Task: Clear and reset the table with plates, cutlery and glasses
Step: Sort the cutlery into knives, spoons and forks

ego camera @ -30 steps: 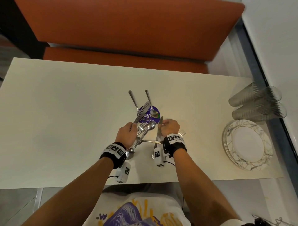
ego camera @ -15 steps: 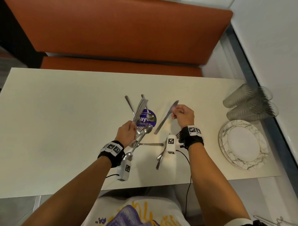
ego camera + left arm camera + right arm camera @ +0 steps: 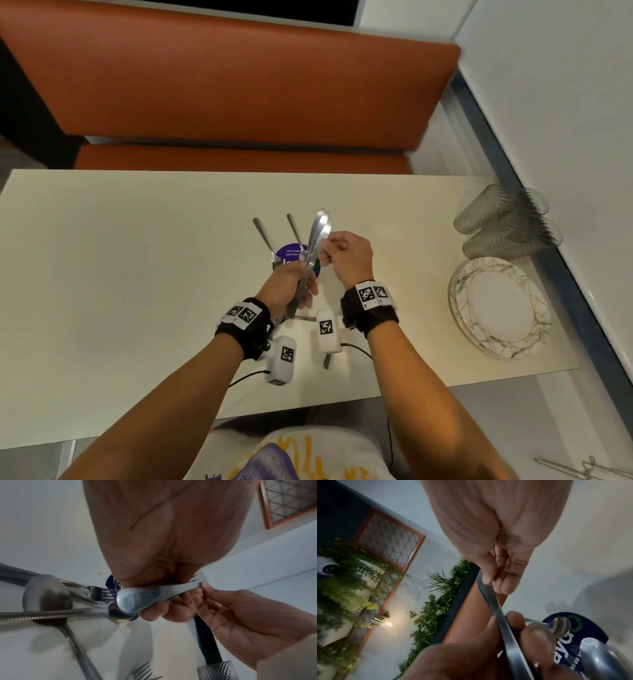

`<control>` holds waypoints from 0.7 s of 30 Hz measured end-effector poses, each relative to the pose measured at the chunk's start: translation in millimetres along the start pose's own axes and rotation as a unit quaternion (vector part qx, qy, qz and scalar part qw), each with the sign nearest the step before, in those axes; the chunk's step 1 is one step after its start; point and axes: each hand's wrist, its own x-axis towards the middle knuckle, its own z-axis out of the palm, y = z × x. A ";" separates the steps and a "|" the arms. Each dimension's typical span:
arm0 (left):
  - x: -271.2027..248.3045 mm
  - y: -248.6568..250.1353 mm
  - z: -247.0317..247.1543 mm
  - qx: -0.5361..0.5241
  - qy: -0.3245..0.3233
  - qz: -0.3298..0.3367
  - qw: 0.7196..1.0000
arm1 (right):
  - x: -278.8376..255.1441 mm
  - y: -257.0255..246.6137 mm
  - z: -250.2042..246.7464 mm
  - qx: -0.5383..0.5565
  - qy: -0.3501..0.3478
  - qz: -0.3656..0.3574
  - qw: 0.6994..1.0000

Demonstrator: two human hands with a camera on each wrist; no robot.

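- The left hand (image 3: 286, 286) is wrapped around the handles of a bundle of knives (image 3: 317, 240), fingers curled tight on the steel; the blades stick up and away from the person, leaning slightly right.
- The right hand (image 3: 347, 257) sits just right of those blades, thumb and forefinger pinching the topmost knife part-way along its blade, the other fingers loosely bent behind.
- The key relation: the knives' long axis runs from the left palm up towards the bench (image 3: 239, 96), and the right fingertips (image 3: 488, 580) meet that axis from the side, above the left fist. By my reading the right hand is feeding this knife down into the left grip, so the slide ought to follow that axis.
- Below the hands more cutlery lies on the table (image 3: 102, 274): two handles (image 3: 263, 234) fan out over a round blue sticker (image 3: 291, 255), and the left wrist view shows a spoon (image 3: 47, 592) and fork tines (image 3: 108, 593) crossed beneath.
- How many knives the bundle holds is hard to tell; two blade tips show, possibly more.
- Stacked plates (image 3: 500, 308) and glasses lying on their sides (image 3: 507, 222) wait at the table's right end, well apart from both hands.
- Judgement: cutlery gathering is mid-way; re-laying has not begun.
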 end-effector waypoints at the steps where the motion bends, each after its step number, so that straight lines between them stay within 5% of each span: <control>1: -0.3 -1.0 -0.2 -0.026 -0.004 -0.014 1.000 | 0.1 0.0 -0.2 -0.004 0.001 -0.004 1.000; 10: -5.5 -5.6 -5.8 -0.089 -0.029 -0.084 0.992 | 6.1 3.8 1.0 -0.057 -0.003 -0.008 0.998; 16: -12.2 0.2 -8.8 -0.029 -0.006 -0.115 0.993 | 19.4 -3.6 1.4 -0.064 -0.112 0.001 0.992; 21: -17.4 0.9 -12.1 -0.051 -0.027 -0.104 0.993 | 27.2 -12.6 0.4 -0.138 -0.123 -0.041 0.982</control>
